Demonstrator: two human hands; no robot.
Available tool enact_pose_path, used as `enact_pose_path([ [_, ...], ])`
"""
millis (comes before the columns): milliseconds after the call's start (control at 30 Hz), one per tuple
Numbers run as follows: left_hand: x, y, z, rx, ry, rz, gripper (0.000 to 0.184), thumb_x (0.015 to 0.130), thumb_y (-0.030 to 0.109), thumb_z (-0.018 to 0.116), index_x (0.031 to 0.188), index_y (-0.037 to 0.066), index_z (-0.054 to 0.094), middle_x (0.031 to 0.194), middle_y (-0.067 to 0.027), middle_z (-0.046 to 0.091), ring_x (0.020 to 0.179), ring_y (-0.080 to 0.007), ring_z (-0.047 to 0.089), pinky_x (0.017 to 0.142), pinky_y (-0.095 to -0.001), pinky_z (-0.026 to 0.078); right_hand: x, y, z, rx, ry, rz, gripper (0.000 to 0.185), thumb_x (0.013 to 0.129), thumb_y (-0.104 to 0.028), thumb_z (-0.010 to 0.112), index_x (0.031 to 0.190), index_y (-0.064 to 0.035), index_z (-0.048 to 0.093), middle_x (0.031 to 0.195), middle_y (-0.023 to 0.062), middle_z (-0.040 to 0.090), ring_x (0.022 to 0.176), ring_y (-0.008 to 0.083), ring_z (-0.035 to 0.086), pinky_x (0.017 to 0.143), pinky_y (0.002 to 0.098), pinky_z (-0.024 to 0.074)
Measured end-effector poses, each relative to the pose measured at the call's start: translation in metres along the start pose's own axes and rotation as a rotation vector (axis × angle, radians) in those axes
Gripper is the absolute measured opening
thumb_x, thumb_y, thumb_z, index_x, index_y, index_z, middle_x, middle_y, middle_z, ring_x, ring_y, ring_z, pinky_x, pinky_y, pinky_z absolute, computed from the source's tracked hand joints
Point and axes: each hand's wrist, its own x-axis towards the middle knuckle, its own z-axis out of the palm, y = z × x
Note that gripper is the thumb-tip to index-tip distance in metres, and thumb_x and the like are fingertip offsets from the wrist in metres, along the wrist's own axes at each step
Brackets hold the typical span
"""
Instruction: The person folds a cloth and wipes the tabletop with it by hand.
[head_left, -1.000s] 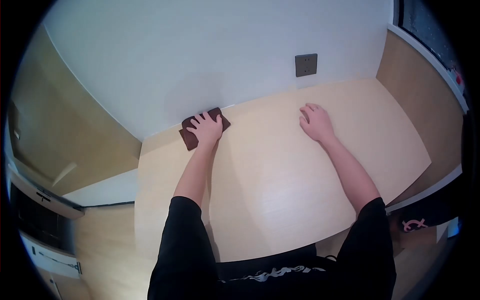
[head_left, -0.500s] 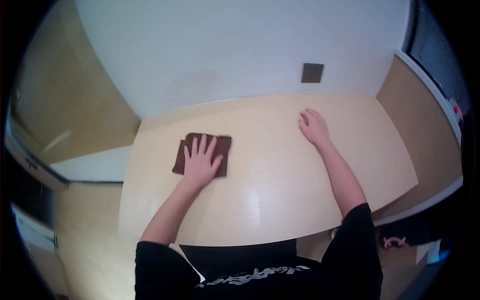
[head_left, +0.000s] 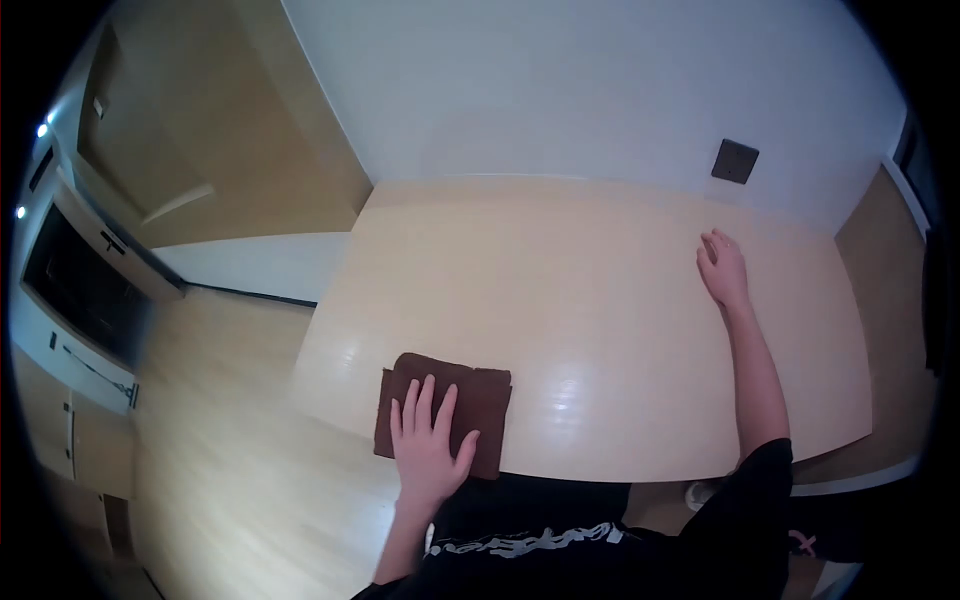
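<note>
A folded brown cloth (head_left: pixel 485 405) lies at the near left edge of the pale wooden table (head_left: pixel 520 270). Pressed flat on top of it is my left hand (head_left: pixel 430 445), palm down with the fingers spread. My right hand (head_left: pixel 724 270) rests on the far right part of the table with its fingers loosely bent and apart. Nothing shows in it, and it is well away from the cloth.
Behind the table rises a white wall with a dark square socket plate (head_left: pixel 735 161). A wooden side panel (head_left: pixel 885 280) borders the right end. On the left are a wooden door (head_left: pixel 230 130) and the light floor (head_left: pixel 250 400).
My left hand and the cloth have come from the table's middle left toward me, to the near edge. The view has turned left. My right hand stays at the far right of the table.
</note>
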Motion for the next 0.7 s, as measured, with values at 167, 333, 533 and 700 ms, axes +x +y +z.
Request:
enact_pose_path([
  [167, 0.012, -0.001, -0.012, 0.058, -0.196, 0.093, 0.073, 0.084, 0.039, 0.063, 0.144, 0.007, 0.036, 0.151, -0.0209, 0.026, 0.141, -0.0389, 0.021, 0.113, -0.0561, 0.015, -0.004, -0.002, 0.002, -0.015, -0.027, 0.031, 0.031, 0.088, -0.022, 0.058, 0.114, -0.0046, 0.061, 0.129, 0.0193, 0.055, 0.122, 0.0364, 0.049, 0.103, 0.0428, 0.0393],
  [333, 0.039, -0.026, -0.009, 0.050, -0.276, 0.241, 0.074, 0.086, 0.044, 0.059, 0.146, 0.009, 0.033, 0.152, -0.0204, 0.024, 0.142, -0.0389, 0.020, 0.113, -0.0571, 0.014, -0.014, -0.008, -0.002, -0.007, -0.027, 0.035, 0.033, 0.088, -0.024, 0.058, 0.114, -0.0052, 0.061, 0.130, 0.0175, 0.054, 0.123, 0.0346, 0.048, 0.104, 0.0424, 0.0384],
  [533, 0.137, -0.035, 0.033, 0.086, -0.272, 0.357, 0.069, 0.092, 0.045, 0.051, 0.148, 0.012, 0.028, 0.153, -0.0176, 0.023, 0.144, -0.0348, 0.017, 0.116, -0.0524, 0.012, -0.009, -0.009, -0.003, -0.007, 0.003, 0.035, 0.033, 0.086, -0.023, 0.058, 0.114, -0.0049, 0.062, 0.129, 0.0170, 0.055, 0.123, 0.0336, 0.049, 0.104, 0.0420, 0.0386],
  [700, 0.249, -0.043, 0.101, 0.149, -0.132, 0.170, 0.065, 0.094, 0.053, 0.043, 0.147, 0.015, 0.032, 0.153, -0.0152, 0.027, 0.142, -0.0351, 0.021, 0.114, -0.0541, 0.016, -0.003, -0.012, 0.000, 0.043, 0.061, 0.023, 0.032, 0.086, -0.023, 0.058, 0.110, -0.0031, 0.063, 0.126, 0.0194, 0.057, 0.120, 0.0356, 0.051, 0.102, 0.0430, 0.0401],
])
